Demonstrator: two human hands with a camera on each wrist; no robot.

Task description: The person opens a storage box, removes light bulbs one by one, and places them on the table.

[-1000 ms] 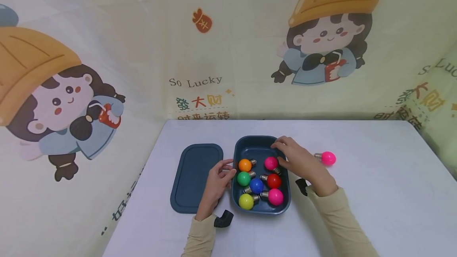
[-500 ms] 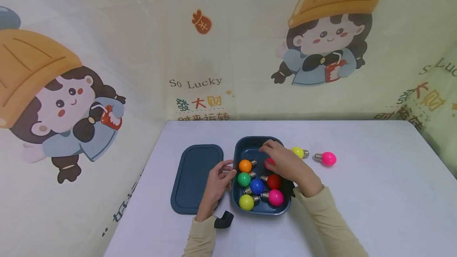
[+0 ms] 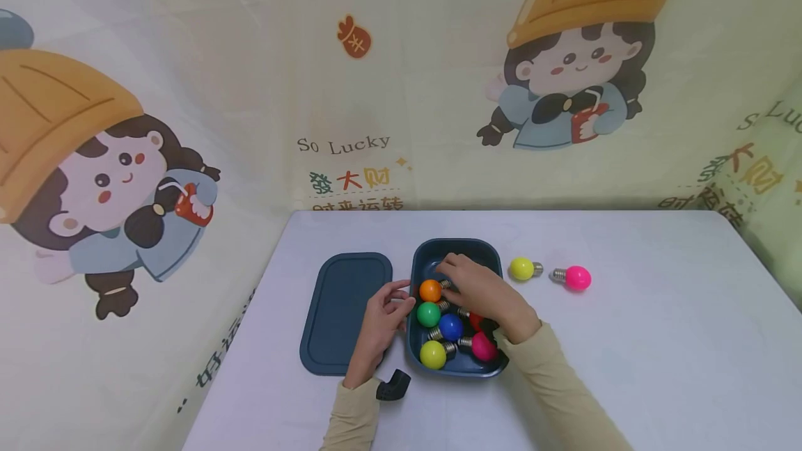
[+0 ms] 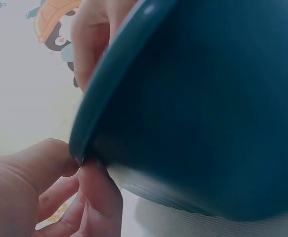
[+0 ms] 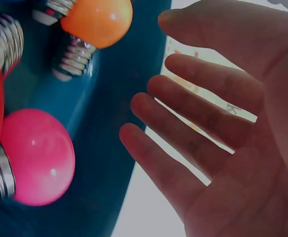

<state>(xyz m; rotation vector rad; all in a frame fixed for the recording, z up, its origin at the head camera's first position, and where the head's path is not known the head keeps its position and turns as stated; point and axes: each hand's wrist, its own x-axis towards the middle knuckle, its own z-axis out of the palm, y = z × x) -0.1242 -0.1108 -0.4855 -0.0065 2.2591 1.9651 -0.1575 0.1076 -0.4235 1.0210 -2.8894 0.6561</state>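
A dark blue plastic box (image 3: 460, 372) holds several coloured light bulbs with metal screw bases: orange (image 3: 430, 290), green (image 3: 429, 314), blue (image 3: 450, 327), yellow (image 3: 433, 355) and pink (image 3: 484, 346) ones show. My left hand (image 3: 382, 315) pinches the left rim between thumb and finger, as the left wrist view shows at the box wall (image 4: 198, 108). Over the upper part of the box reaches my right hand (image 3: 485, 291), fingers apart with nothing between them, its tips close to the orange bulb. It covers most of a red bulb (image 3: 475, 323) and hides another pink one.
Left of the box lies a flat dark blue lid (image 3: 335, 312), partly under the left forearm. On the white table (image 3: 658, 339) to the right lie a yellow bulb (image 3: 521, 268) and a pink bulb (image 3: 578, 278). A printed cloth hangs behind the table.
My right hand has moved left from the box's right rim to over the bulbs near the orange one. The yellow bulb on the table has come into view. My left hand stays put.
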